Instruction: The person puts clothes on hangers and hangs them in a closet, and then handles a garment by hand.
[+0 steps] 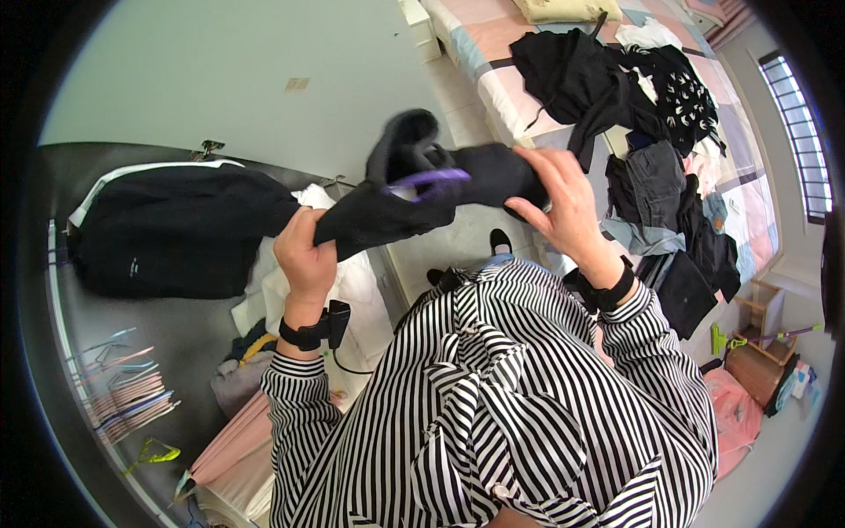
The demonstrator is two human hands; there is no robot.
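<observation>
A black garment (383, 221) is stretched between my two hands at chest height, partly blurred. A purple strip (436, 177) shows in its middle; I cannot tell whether that is trim or part of a hanger. My left hand (305, 254) grips one end in a fist. Fingers and thumb of my right hand (561, 198) pinch the other end. Just left of my left hand, a black top with white edging (171, 231) hangs inside the open wardrobe (59, 317).
Many hangers (129, 402) hang on the wardrobe rail (66, 343). White bedding (360, 290) and a pink cloth (231, 432) lie in the wardrobe. Dark clothes, among them a black garment (574, 79) and grey trousers (653, 181), cover the bed (462, 33). A green-headed mop (719, 340) is at right.
</observation>
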